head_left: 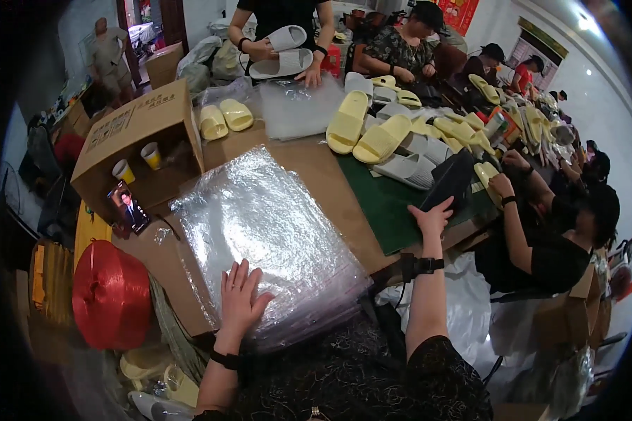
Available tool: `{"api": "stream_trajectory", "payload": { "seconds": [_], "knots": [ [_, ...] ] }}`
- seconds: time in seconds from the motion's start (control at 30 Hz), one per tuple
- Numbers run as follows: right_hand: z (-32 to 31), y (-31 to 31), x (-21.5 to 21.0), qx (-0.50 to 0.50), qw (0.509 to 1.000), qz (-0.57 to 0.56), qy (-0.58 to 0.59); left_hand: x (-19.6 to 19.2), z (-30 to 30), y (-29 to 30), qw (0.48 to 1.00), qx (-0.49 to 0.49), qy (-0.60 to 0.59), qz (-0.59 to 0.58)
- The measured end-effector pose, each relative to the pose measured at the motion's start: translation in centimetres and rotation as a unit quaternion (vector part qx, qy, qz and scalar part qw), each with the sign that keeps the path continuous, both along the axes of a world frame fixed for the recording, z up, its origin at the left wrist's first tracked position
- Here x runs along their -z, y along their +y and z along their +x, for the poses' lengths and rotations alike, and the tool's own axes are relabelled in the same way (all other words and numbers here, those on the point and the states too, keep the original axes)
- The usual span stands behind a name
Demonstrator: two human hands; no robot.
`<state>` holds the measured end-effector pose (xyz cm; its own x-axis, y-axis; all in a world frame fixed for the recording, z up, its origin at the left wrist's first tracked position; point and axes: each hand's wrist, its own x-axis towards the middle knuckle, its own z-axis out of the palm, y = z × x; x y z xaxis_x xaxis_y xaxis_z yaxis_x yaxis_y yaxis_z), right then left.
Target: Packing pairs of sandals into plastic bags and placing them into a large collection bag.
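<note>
Under both hands, a brown desk [330,175] with a green mat [386,203] just below the right hand. Beneath the left hand [242,298], a thick stack of clear plastic bags [267,224], fingers spread wide and flat on its near edge, holding nothing. Beyond that stack, an open cardboard box [137,133]. Left of the left hand, a red twine spool [111,295]. At the right hand [432,217], outstretched and open, fingertips touching a dark slipper [451,179]. Past it, yellow slippers [365,130].
</note>
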<state>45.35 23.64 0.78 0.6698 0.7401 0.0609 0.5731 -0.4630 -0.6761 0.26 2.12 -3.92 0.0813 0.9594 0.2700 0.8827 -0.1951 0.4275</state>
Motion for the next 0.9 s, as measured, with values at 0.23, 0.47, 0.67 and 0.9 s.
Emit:
{"api": "stream_trajectory", "payload": {
  "seconds": [0.23,0.47,0.67,0.9],
  "knots": [
    [-1.8,-0.9,-1.4,-0.158,0.838,0.374,0.365,0.3,-0.2,-0.2,1.0,-0.024,-0.007,0.018],
    [-9.3,-7.2,-8.8,-0.381,0.663,0.334,0.551,0.1,-0.3,-0.3,0.999,-0.037,-0.006,0.019],
    [-16.2,-9.7,-12.6,-0.504,0.51,0.219,0.662,-0.2,-0.2,-0.5,1.0,-0.022,-0.008,0.011],
    [-22.5,-10.9,-12.8,-0.516,0.525,0.103,0.669,0.0,-0.1,-0.6,1.0,-0.023,-0.003,0.016]
  ]
}}
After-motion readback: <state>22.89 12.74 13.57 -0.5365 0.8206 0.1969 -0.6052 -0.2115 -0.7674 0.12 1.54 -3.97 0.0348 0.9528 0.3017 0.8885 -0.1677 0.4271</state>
